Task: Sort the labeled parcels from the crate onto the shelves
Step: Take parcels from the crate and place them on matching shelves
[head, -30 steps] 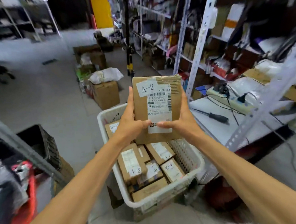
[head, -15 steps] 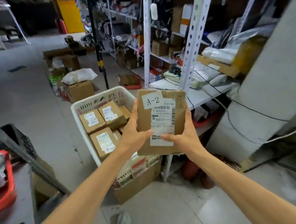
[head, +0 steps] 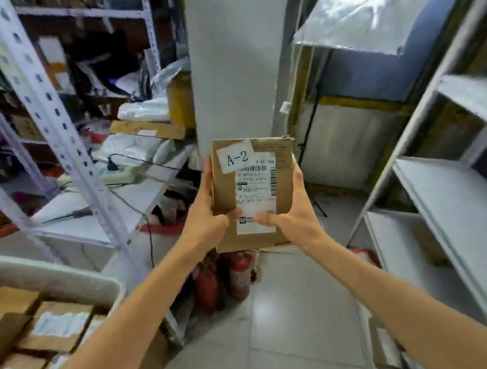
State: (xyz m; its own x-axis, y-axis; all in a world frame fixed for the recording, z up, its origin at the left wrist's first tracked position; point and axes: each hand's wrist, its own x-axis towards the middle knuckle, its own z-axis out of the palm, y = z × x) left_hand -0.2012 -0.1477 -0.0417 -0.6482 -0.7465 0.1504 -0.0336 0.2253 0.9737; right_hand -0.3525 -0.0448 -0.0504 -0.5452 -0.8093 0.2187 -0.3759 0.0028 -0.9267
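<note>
**Between two racks, a flat brown cardboard parcel [head: 283,180] held up in both hands**

Before the grey square pillar [head: 239,65], above the pale tiled floor [head: 293,313], the parcel stands upright. A white "A-2" sticker sits at its top left corner and a printed shipping label runs down its face.

The left hand [head: 207,220] grips the left edge and the right hand [head: 297,212] grips the right edge. Both thumbs lie across the lower front, their tips close together.

At the lower left, a white plastic crate [head: 52,280] holds more labelled cardboard boxes [head: 56,324]. White metal shelves [head: 445,194] run along the right. Two red fire extinguishers [head: 239,274] stand at the pillar's foot.
</note>
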